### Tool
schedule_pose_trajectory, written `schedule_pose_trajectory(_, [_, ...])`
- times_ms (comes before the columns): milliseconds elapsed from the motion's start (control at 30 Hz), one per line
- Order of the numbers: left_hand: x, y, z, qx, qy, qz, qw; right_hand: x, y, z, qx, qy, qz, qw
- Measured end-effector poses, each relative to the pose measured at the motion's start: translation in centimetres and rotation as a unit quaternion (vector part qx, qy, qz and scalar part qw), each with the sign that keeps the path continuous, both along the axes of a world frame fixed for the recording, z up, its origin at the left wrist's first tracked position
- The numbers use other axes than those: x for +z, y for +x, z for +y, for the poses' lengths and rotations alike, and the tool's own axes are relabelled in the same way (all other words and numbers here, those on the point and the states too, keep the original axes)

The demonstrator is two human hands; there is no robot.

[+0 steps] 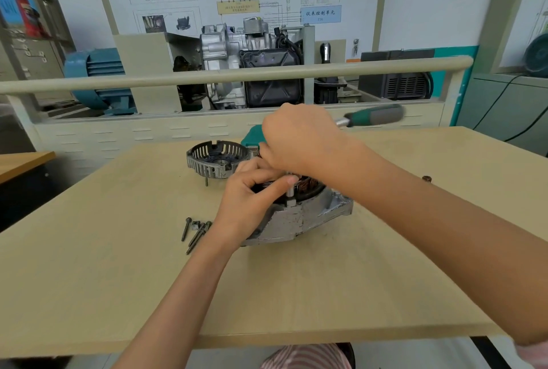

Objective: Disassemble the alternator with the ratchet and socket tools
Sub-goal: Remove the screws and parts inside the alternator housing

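Observation:
The grey alternator body sits mid-table with its copper windings showing on top. My left hand holds its near-left side, thumb against the upright socket extension standing on the housing. My right hand grips the head of the ratchet above that extension; the green and grey handle sticks out to the right, blurred. The removed slotted rear cover lies behind to the left. Three long bolts and a small bracket lie left of the body.
A green tool case shows behind my hands. A single bolt stands by the cover and a small nut lies at the right. A rail and an engine display stand run behind the table.

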State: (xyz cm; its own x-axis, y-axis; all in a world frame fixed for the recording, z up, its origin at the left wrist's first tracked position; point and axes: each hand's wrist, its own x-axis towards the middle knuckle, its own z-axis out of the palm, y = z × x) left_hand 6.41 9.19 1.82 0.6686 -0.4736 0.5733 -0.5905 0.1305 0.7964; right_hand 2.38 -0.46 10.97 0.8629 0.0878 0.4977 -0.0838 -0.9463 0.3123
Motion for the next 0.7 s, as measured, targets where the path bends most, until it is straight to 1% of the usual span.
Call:
schedule_pose_trajectory(67, [-0.2,0.2,-0.2,0.003,-0.003,0.009,1.000,-0.4,0.3,1.0,-0.073,-0.016,-0.025,0.997])
schedule_pose_trajectory(133, [-0.3,0.3,-0.2,0.002,-0.001,0.016,1.000,-0.6,0.5,1.4,-0.084,-0.032,-0.030,0.995])
schedule_pose_trajectory(300, [-0.2,0.0,0.0,0.012,0.019,-0.011,1.000,0.1,0.4,-0.1,0.013,-0.026,-0.003,1.000])
schedule_pose_trajectory(433, [-0.4,-0.2,-0.1,0.027,0.045,-0.052,0.997,0.3,0.3,-1.0,0.076,-0.011,0.012,0.997])
schedule_pose_trajectory(533, [-0.5,-0.2,-0.2,0.035,0.035,-0.062,0.997,0.3,0.3,-1.5,0.099,0.002,0.017,0.995])
schedule_pose_trajectory(700, [-0.6,0.0,-0.3,0.037,0.022,-0.050,0.998,0.2,0.2,-1.7,0.103,0.022,0.023,0.994])
